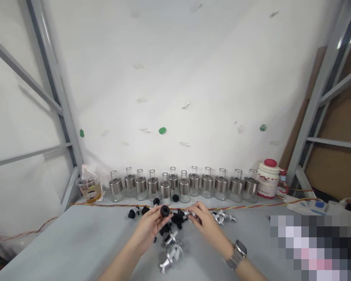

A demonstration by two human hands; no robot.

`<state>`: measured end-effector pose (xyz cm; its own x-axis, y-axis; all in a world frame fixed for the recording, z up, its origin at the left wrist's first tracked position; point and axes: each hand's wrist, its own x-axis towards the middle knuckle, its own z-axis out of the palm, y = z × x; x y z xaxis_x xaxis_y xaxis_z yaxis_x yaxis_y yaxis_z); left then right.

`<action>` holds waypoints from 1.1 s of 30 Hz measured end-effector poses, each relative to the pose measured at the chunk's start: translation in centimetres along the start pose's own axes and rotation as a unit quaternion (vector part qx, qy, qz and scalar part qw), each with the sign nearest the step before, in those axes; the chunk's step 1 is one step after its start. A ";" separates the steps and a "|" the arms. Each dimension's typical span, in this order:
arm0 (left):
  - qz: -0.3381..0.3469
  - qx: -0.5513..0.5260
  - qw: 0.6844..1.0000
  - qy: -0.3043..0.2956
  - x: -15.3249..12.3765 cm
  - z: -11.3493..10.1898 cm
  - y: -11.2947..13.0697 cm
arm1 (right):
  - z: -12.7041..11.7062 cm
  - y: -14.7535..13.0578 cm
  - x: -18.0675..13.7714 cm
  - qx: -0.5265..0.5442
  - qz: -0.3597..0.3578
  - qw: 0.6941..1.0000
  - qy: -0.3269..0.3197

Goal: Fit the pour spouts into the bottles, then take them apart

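My left hand (150,227) pinches a small black round cap (164,211) between thumb and fingers, lifted a little above the grey table (76,242). My right hand (204,222), with a watch on the wrist, reaches into a scatter of black caps (178,218) and silver metal parts (222,216); its fingers curl around a small silver piece (190,213). More silver metal parts (172,253) lie just below my left hand. A row of several small glass bottles with silver collars (184,185) stands along the wall behind the parts.
A plastic cup with yellowish liquid (89,187) stands at the left end of the row, a white jar with a red lid (268,177) at the right end. A red-yellow wire (251,206) runs along the table's back. A power strip (310,205) lies right. Metal frame posts flank both sides.
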<state>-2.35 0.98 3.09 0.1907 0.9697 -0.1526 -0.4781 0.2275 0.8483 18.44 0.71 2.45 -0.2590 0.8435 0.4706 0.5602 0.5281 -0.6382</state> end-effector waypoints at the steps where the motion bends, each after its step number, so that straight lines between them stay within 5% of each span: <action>1: -0.004 0.003 1.000 -0.005 0.0 0.0 -0.2 | -0.1 -0.2 0.1 0.031 0.003 0.999 0.008; 6: -0.026 0.015 0.999 -0.041 -0.3 0.6 -0.8 | -0.4 -2.4 -0.2 0.126 0.013 0.989 0.072; 12: -0.062 0.023 0.993 -0.093 -1.0 1.4 -1.2 | 1.1 -3.4 -0.8 0.223 0.055 0.972 0.052; 19: -0.057 0.015 0.991 -0.119 -1.8 2.4 -1.2 | 2.2 -2.1 -1.5 0.088 -0.033 0.994 0.058; 26: 0.066 0.138 0.982 -0.114 -1.6 2.4 -2.0 | 1.9 -2.4 -1.9 -0.037 -0.156 0.986 0.048; 33: 0.235 0.367 0.898 -0.062 -1.6 1.6 -2.6 | 2.3 -2.8 -2.3 -0.033 -0.165 0.985 0.034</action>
<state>-0.11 -1.29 1.95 0.2317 0.9154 0.3292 0.1535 -0.3685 0.9169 15.69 -2.47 1.78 -0.3830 0.6173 0.6873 0.5051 0.7628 -0.4037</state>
